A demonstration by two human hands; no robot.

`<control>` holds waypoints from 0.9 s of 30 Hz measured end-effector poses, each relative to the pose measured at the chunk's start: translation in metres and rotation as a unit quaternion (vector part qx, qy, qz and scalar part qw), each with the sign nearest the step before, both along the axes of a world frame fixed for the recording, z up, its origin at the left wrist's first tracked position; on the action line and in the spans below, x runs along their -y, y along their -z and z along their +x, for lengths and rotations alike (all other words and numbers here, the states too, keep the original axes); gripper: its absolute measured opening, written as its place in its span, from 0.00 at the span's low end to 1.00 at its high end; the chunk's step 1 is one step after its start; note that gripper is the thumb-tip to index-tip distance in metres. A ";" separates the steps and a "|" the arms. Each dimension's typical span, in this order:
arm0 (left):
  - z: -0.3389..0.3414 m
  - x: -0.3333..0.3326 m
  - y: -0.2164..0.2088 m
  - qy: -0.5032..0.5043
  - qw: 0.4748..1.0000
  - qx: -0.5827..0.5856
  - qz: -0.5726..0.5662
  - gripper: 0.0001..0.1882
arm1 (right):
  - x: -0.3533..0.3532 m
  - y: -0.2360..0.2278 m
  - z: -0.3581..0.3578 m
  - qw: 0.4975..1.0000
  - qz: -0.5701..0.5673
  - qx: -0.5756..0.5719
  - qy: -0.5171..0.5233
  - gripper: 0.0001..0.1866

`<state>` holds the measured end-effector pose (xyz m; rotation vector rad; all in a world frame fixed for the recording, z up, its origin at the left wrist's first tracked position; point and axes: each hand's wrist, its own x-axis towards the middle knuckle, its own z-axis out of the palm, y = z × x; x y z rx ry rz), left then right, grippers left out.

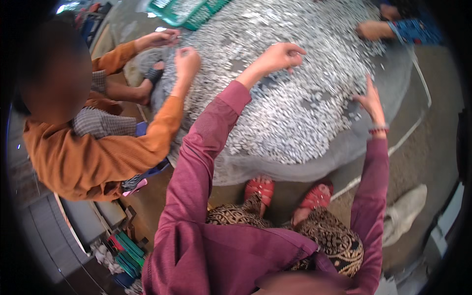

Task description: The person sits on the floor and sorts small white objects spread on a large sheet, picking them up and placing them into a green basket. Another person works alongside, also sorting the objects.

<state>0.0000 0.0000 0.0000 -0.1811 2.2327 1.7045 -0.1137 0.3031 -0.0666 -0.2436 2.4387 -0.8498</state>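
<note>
A wide layer of small silvery pieces that look like little fish (285,123) covers a grey mesh net (359,152) on the ground before me. My left hand (281,56) is held over the middle of this layer, fingers curled together. Whether anything small is between those fingers is hidden. Over the right edge of the layer is my right hand (372,101), its thumb and fingers spread apart and nothing seen in it. A red beaded bracelet (378,130) circles that wrist.
A person in an orange top (98,157) sits close on my left, both hands over the layer. Another person's hand (373,30) reaches in at the far right. A green plastic basket (189,17) stands at the far edge. A whitish sack (405,214) lies right of my feet.
</note>
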 end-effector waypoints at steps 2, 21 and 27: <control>-0.007 -0.033 0.025 0.146 0.906 -0.206 -0.339 0.28 | -0.003 -0.012 0.014 1.000 -0.015 -0.006 -0.001 0.64; 0.088 -0.043 0.057 0.083 0.978 -0.062 -0.182 0.19 | 0.048 0.003 0.154 0.789 -0.467 0.393 0.066 0.14; 0.126 -0.001 0.007 -0.093 0.975 0.070 0.191 0.11 | 0.048 -0.059 0.153 0.835 -0.384 0.393 0.016 0.13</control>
